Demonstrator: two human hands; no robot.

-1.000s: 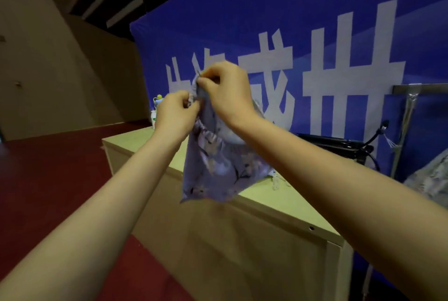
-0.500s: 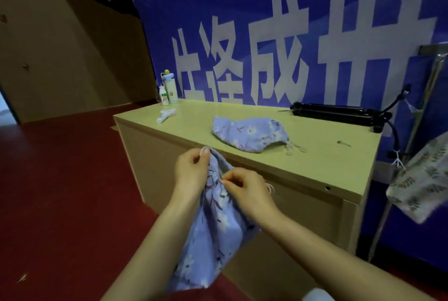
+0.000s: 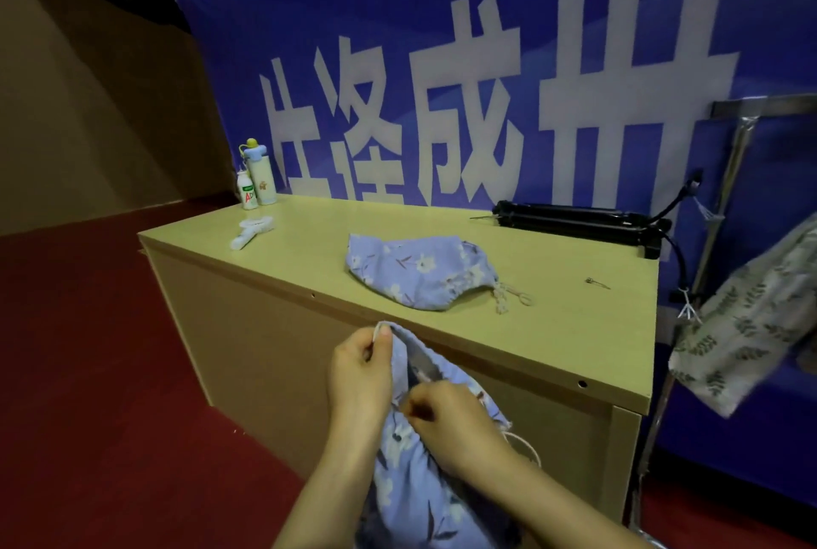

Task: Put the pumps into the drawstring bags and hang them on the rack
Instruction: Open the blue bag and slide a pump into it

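Beyond both hands stretches the pale wooden counter (image 3: 574, 327), and far to the right of the right hand stands the metal rack (image 3: 725, 177), where a leaf-print drawstring bag (image 3: 747, 327) already hangs. On the counter, just ahead of the hands, lies a second blue floral bag (image 3: 420, 270), bulging and cinched at its right end with its cords trailing — judged to be filled, though its contents are hidden. Further off, ahead and to the right, a black pump (image 3: 574, 221) rests along the counter's back edge. Close in, below the counter's front edge, the blue floral drawstring bag (image 3: 420, 482) hangs between the hands: the left hand (image 3: 360, 376) pinches the top hem of the mouth between thumb and fingertip, while the right hand (image 3: 451, 424) is clenched on the opposite side of the opening, with a white cord (image 3: 524, 444) looping out beside its wrist. Whether this bag already holds anything cannot be told. The step in hand looks like working the bag's mouth — opening it. Next, one hand must let go and reach forward and right for the pump while the other holds the mouth spread.
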